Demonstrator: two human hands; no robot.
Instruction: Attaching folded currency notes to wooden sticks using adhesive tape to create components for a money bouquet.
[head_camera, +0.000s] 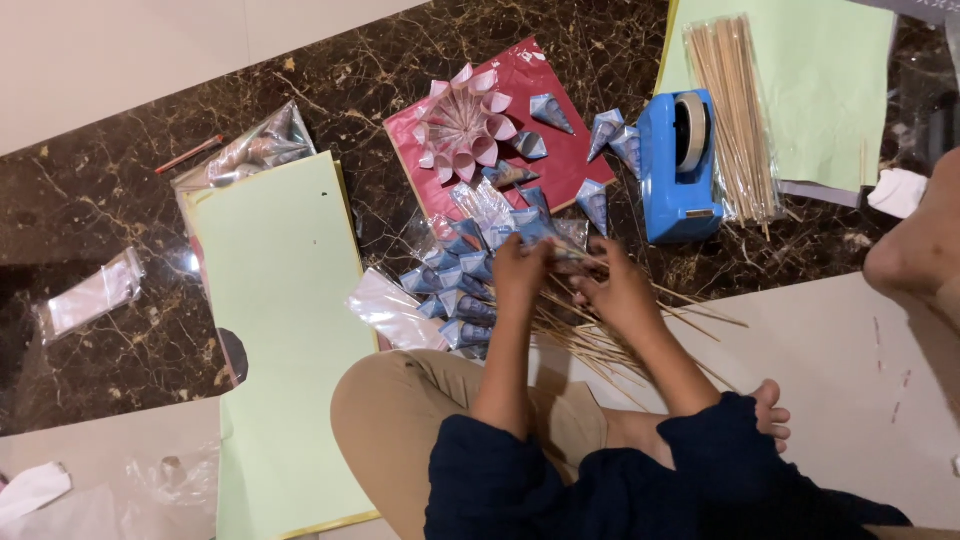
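Both hands are down on the floor, close together over the work. The left hand (520, 268) is curled, fingers closed on a blue cone (535, 235) at the near edge of the cone pile (455, 290). The right hand (615, 290) is pinched narrow around a thin stick (580, 258) whose tip meets that cone; just how it sits in the cone I cannot tell. Under and near the right hand lies a loose fan of sticks (600, 345), spilling right across the dark marble onto the pale tile.

Risks from here, as I judge them. The stick is thin and the cone is only folded paper, so a hard push could pierce or crush the tip, or open the fold. The right wrist hovers over the loose sticks; a sweep of it would scatter them further, and they roll. The cone pile sits on slippery clear wrap (395, 312), so a nudge from the left forearm could slide the lot.

Further off, the finished pink flower (465, 125) rests on a red sheet (560, 160) with stray cones beside it, well apart from the hands. The blue tape dispenser (680, 165) stands far right, beside a packet of sticks (740, 120) on green paper (830, 80); reaching for it means crossing the pile.
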